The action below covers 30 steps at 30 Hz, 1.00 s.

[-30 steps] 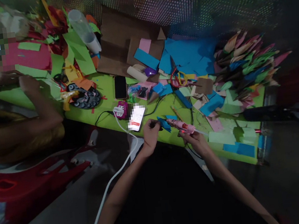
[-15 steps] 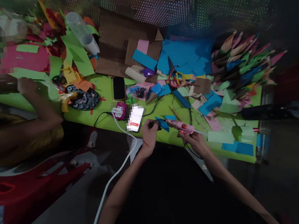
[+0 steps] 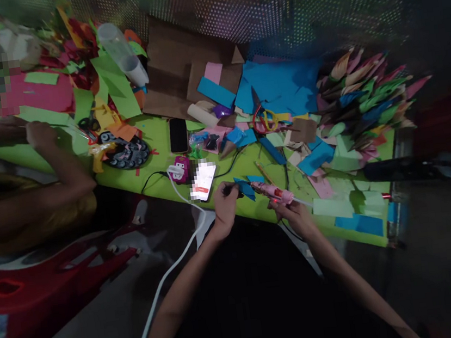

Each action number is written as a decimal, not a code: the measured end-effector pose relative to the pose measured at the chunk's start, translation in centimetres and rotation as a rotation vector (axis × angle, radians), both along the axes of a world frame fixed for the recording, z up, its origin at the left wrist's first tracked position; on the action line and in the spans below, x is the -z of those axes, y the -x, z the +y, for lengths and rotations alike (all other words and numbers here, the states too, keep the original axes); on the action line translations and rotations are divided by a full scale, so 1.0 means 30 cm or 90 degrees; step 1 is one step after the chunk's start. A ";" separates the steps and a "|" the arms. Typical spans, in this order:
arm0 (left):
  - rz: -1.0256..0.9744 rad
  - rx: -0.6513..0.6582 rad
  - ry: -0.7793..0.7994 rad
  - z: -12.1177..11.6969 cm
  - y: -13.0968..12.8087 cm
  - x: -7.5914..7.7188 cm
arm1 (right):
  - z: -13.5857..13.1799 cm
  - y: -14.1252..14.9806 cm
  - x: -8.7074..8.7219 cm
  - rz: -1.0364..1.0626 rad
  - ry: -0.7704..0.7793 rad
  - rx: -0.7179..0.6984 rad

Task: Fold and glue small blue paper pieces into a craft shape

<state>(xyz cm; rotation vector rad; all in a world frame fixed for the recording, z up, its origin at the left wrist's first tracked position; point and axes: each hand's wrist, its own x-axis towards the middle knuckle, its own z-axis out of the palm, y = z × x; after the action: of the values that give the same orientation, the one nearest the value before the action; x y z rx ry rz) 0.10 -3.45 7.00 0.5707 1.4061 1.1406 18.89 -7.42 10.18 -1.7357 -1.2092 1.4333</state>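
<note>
Near the table's front edge, my left hand (image 3: 226, 202) pinches a folded blue paper piece (image 3: 246, 189), which may have a dark part within the fingers. My right hand (image 3: 290, 209) is wrapped around a pink glue gun (image 3: 274, 191), a small red light glowing on it and a pale glue stick jutting from its rear. The nozzle points left and is at or very close to the blue paper; whether they touch I cannot tell. Just behind lie a flat blue strip (image 3: 256, 178) and a pencil (image 3: 265, 172).
A lit phone (image 3: 204, 180) and a magenta power adapter (image 3: 179, 170) with a white cable (image 3: 165, 278) lie left of my hands. Scissors (image 3: 262, 118), paper scraps and a bundle of paper cones (image 3: 372, 90) fill the back and right. Another person's arm (image 3: 57, 156) works at left.
Almost nothing differs. The blue paper and the glue gun's tip have shifted very slightly; both hands keep their hold.
</note>
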 end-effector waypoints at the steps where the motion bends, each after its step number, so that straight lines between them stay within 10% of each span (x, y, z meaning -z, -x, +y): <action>1: 0.002 0.000 -0.002 -0.001 0.001 0.001 | -0.001 -0.001 0.001 0.002 0.000 0.005; 30: 0.019 0.001 -0.011 -0.040 0.037 -0.009 | -0.041 0.031 -0.007 -0.015 -0.021 -0.011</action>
<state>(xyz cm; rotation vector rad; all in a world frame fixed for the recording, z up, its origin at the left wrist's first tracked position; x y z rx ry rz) -1.00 -4.67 7.27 0.6031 1.4219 1.1478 17.95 -8.64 10.37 -1.7293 -1.2559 1.3982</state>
